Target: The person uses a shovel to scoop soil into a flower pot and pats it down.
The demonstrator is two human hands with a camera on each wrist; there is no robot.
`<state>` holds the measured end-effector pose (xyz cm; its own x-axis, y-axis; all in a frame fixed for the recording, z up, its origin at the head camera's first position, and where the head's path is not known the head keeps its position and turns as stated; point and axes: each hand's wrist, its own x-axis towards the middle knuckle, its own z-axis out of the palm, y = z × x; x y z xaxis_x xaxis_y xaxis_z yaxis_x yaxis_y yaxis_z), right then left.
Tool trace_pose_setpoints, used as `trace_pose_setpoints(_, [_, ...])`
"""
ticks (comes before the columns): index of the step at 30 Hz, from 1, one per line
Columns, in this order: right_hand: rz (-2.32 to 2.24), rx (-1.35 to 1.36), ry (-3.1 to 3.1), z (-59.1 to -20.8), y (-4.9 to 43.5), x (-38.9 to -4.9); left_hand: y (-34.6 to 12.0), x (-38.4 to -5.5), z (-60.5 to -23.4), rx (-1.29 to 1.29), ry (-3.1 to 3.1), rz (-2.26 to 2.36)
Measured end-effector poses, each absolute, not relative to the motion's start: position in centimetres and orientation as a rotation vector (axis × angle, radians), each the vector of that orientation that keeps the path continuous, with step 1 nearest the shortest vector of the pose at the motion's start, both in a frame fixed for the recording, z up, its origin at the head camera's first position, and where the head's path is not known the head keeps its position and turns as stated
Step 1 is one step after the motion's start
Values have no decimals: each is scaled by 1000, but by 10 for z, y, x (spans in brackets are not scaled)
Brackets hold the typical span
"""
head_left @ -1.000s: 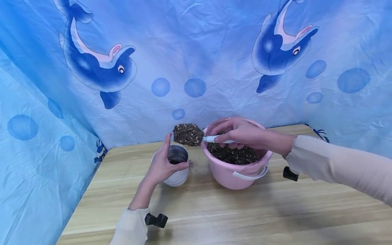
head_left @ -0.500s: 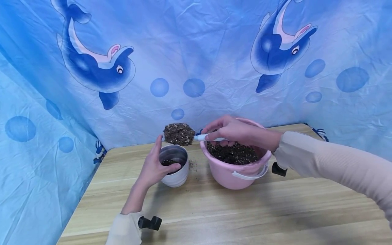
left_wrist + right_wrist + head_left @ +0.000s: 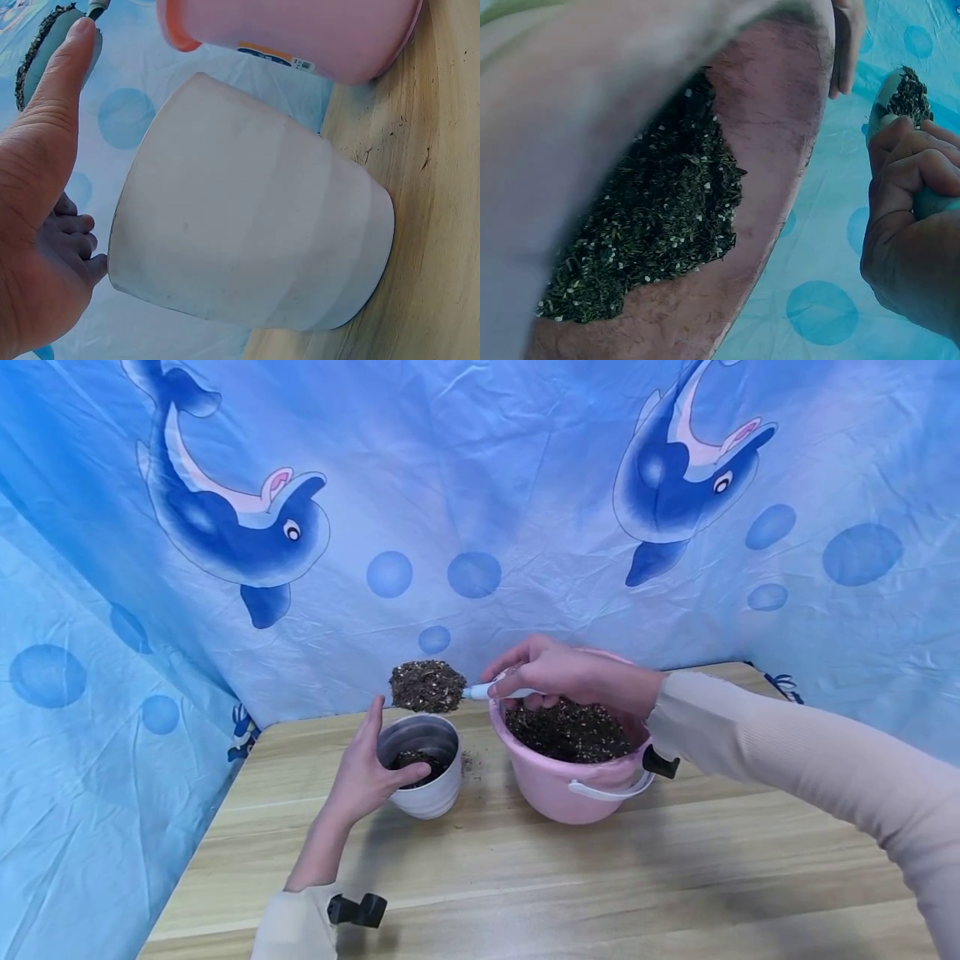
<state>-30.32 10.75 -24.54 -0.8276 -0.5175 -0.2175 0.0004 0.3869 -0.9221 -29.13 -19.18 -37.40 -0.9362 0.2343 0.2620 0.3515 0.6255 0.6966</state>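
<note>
My right hand (image 3: 566,675) grips the pale handle of a small garden trowel (image 3: 477,692) above the pink bucket's left rim. Its blade bears a heaped mound of dark potting soil (image 3: 427,686), held level above and behind the white flower pot (image 3: 432,797). Some soil lies at the bottom of that pot. My left hand (image 3: 366,775) is at the pot's left side, thumb and fingers spread, the thumb over the opening. In the left wrist view a fingertip comes up to the pot's rim; whether it touches, I cannot tell. The right wrist view shows fingers curled round the trowel handle.
To the right of the pot stands the pink bucket (image 3: 564,793), partly filled with soil (image 3: 573,732), its white handle (image 3: 611,792) hanging down in front. Crumbs of soil (image 3: 468,763) lie between them on the wooden table (image 3: 525,893). A blue dolphin-print cloth (image 3: 480,485) hangs behind.
The right hand has carried the loaded trowel leftward, from between the bucket and pot to above the pot's far side. The left hand has drawn slightly left, uncovering more of the pot.
</note>
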Motion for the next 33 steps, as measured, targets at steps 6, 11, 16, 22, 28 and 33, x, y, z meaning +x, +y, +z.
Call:
trace_pose_setpoints(6, [-1404,-418,2180,-244,101,-310,-194,-290,-374,-479,-2696,-1213])
trace_pose_setpoints(11, [-1366,-438,2172,-242,100,-314,-196,-290,-378,-469,-2702,-1225])
trace_pose_setpoints(16, [-1308,-493,2178,-243,99,-320,-198,-289,-381,-451,-2735,-1215])
trace_pose_setpoints(22, [-1239,-523,2194,-245,94,-328,-199,-290,-384,-421,-2764,-1230])
trace_pose_setpoints(28, [-1202,-507,2184,-244,85,-335,-200,-293,-391,-396,-2781,-1220])
trace_pose_setpoints(33, [-1177,-499,2180,-246,80,-341,-201,-294,-395,-376,-2783,-1220])
